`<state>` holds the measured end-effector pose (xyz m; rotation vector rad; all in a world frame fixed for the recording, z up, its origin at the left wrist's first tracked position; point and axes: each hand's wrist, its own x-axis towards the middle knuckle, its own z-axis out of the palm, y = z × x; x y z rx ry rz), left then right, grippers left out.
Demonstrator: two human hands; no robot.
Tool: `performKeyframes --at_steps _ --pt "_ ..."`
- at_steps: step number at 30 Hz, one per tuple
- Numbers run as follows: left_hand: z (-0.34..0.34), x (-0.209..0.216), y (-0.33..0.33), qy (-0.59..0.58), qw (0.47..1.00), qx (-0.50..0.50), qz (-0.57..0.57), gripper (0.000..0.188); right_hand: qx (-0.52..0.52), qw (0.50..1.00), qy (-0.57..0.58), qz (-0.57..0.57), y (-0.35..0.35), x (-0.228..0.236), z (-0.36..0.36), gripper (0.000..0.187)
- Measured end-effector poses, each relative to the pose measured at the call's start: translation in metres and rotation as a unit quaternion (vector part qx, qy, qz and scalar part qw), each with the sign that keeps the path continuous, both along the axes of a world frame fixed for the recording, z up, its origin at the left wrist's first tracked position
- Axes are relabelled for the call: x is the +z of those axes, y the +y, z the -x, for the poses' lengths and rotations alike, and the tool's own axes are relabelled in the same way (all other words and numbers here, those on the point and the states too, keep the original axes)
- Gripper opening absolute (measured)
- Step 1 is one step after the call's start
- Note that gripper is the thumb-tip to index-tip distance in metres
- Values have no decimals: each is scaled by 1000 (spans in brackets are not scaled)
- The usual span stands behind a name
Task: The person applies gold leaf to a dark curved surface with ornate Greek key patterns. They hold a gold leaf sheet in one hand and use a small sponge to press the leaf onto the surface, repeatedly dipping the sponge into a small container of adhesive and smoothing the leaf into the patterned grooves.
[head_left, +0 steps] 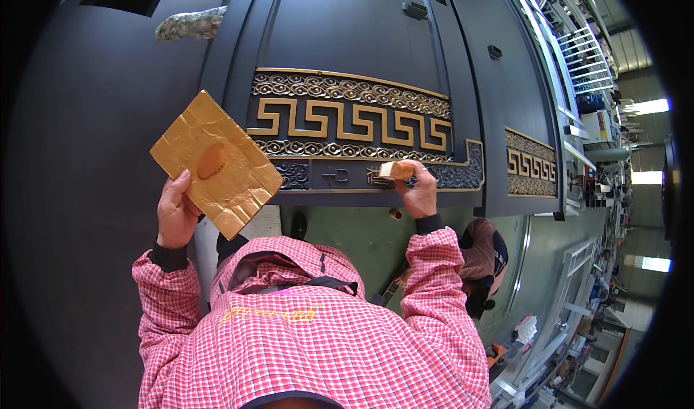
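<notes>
My left hand point(178, 210) grips the lower edge of a flat gold-coated board point(242, 167), held tilted in front of a dark grey metal door panel point(340, 29). A darker orange-brown patch point(212, 161) of what looks like paint lies on the board. In my right hand point(419, 192) is a small sponge block point(397, 170), pale at one end and orange-brown at the other. It is at the panel's lower relief border point(448, 177), by a partly gilded raised character; whether it touches cannot be told. Above runs a gold Greek-key band point(347, 123) between scrollwork strips.
A second dark panel with a gold key band point(531, 164) stands to the right. Below it a person in a pinkish top point(486, 253) crouches near the floor. A wrapped roll-like piece point(190, 25) projects at the upper left. Metal frames point(584, 58) line the right side.
</notes>
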<state>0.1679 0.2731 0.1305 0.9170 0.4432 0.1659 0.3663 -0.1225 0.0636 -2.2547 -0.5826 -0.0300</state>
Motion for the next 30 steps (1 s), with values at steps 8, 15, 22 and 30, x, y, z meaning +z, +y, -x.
performKeyframes --at_steps 8,15,22,30 --pt "-3 4 -4 7 1000 14 3 36 -8 1000 -6 -3 -10 -2 1 30" --pt "-5 7 -6 7 1000 23 9 36 9 1000 12 -25 -11 6 7 31" --pt "-7 10 -8 10 1000 22 -1 37 13 1000 4 -19 -16 1 8 34" --pt "-7 8 -5 10 1000 18 1 37 29 999 18 -28 -19 5 6 31"
